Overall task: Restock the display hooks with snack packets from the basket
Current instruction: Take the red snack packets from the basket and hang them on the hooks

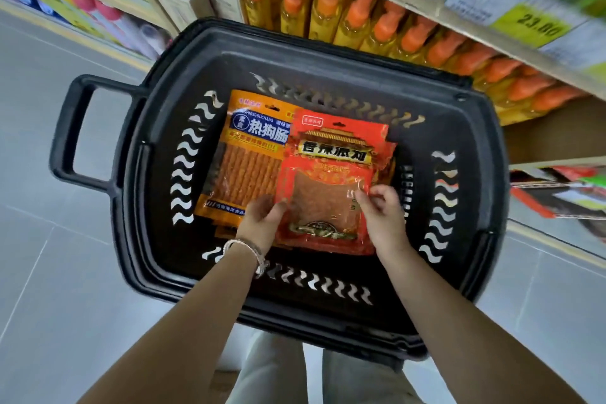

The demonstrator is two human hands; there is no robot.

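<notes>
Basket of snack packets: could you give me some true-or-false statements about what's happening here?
1. The red packet lies partly over the orange packet. True.
2. The basket is blue. False: it is black.
3. The left hand and right hand both hold the red packet. True.
4. The bracelet is on the right wrist. False: it is on the left wrist.

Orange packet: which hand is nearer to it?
Left. The left hand lies over a lower corner of the orange packet, holding the left edge of the red packet; the right hand pinches its right edge, clear of the orange one.
</notes>
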